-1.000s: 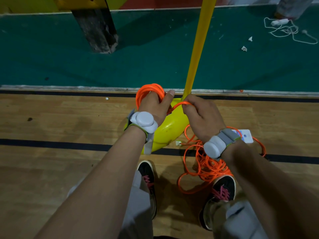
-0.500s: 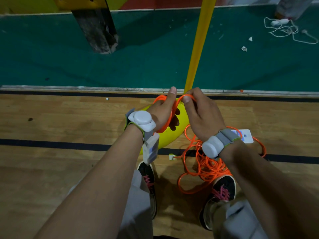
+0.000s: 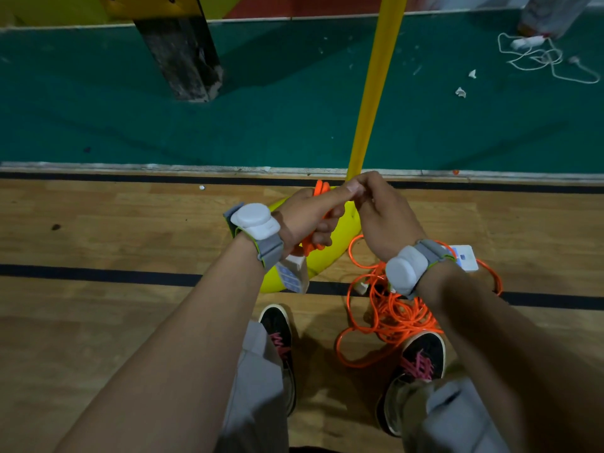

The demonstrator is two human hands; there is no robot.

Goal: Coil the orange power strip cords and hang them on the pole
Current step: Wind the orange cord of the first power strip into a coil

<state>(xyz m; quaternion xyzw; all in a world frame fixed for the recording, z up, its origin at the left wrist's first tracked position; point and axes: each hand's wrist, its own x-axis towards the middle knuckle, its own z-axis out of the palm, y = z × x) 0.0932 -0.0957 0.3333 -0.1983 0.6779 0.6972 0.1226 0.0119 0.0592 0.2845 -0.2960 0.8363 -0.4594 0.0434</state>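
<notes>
Nearest you, the loose cord point(image 3: 392, 317) lies in a tangled heap on the wood floor point(image 3: 98, 322), touching the toe of your right shoe point(image 3: 421, 358), with a second power strip point(image 3: 464, 258) lying flat just beyond it under your right wrist. That heap looks unwound, so by my judgement you are midway through the first of two coils. Your left hand point(image 3: 307, 217) grips the coil point(image 3: 318, 189), fingers curled round several orange loops that stand above and below the fist, and a white power strip point(image 3: 292, 273) hangs under that wrist. Your right hand point(image 3: 382, 217) is curled and meets the tip of your left thumb; whether it pinches a strand there is hidden, so I cannot tell. To do this turn well, lay each new loop the same size as the ones in your fist, pin it with the thumb before you reach for more, and let the strand slide through your fingers so it does not twist. Mind the heap near your foot: draw from the top. Beyond your hands the yellow base point(image 3: 340, 246) and pole point(image 3: 376, 93) stand close, ready for hanging.
</notes>
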